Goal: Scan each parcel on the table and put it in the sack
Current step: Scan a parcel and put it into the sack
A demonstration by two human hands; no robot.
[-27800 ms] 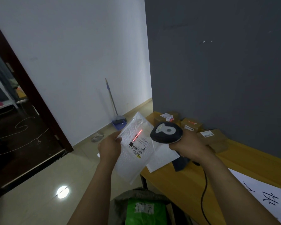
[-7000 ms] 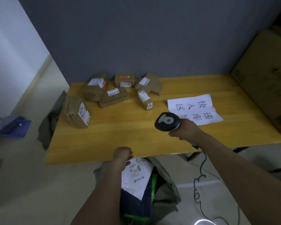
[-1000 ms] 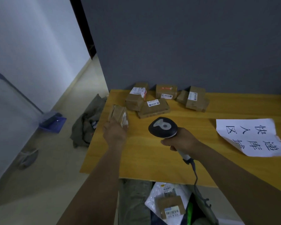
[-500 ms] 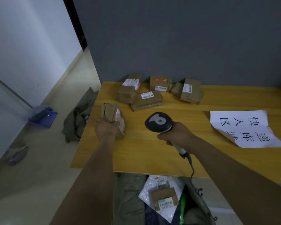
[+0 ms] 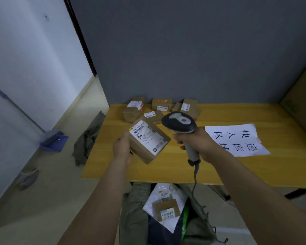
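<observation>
At mid-frame our left hand (image 5: pixel 121 149) grasps the parcel (image 5: pixel 147 140) label-up so the scanner (image 5: pixel 179 123), gripped in our right hand (image 5: pixel 200 144), can read it.

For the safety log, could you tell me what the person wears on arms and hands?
The left arm and right arm are bare, no sleeves in view; the left hand and right hand wear no gloves, the wrists no watch.

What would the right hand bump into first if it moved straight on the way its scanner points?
Probably the brown parcel held in the left hand, just beside the scanner; depth is unclear.
</observation>
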